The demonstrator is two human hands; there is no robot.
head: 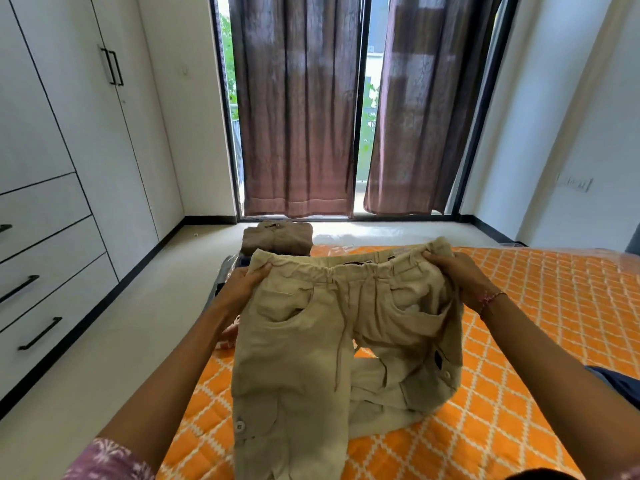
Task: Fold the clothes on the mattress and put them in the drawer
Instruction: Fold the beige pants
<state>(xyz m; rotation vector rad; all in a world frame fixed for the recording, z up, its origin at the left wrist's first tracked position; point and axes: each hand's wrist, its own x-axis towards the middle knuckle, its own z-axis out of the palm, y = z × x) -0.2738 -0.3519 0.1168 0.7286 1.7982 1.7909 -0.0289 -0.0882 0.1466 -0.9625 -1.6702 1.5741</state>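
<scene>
A person's left hand [242,284] and right hand [453,271] each grip a side of the waistband of beige trousers [332,341], held up between them over an orange mattress [519,341], legs trailing onto it, folded clothes [277,239] beyond.

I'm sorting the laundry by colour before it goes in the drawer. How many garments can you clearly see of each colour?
Beige, the drawstring cargo trousers held up at the waistband by the left hand and right hand: 1
Brown, the folded garment at the far edge of the orange mattress: 1
Total: 2
Other fabric by the left hand is too hidden to count.
</scene>
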